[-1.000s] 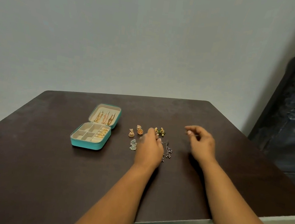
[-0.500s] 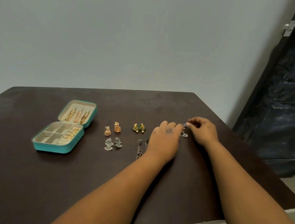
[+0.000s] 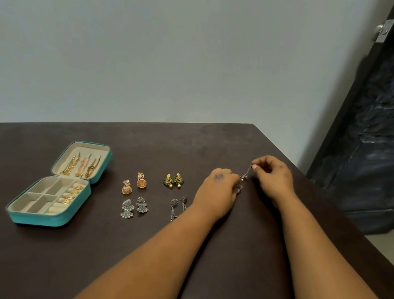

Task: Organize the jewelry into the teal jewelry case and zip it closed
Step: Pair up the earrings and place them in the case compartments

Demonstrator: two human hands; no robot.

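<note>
While the teal jewelry case lies open at the left of the desk, well apart from the hands, the right hand pinches the top of a thin silver dangling earring and the left hand closes its fingertips on the lower end, so the piece hangs slack between them just above the desk. It looks very light and limp, apt to swing, and its fine links could snag or bend; I would hold it by the stud end and let the drop hang free. Four more pairs wait on the desk: gold dome earrings, green and gold earrings, silver fan earrings and long silver drops. Small and smooth, they call for a fingertip pinch.
</note>
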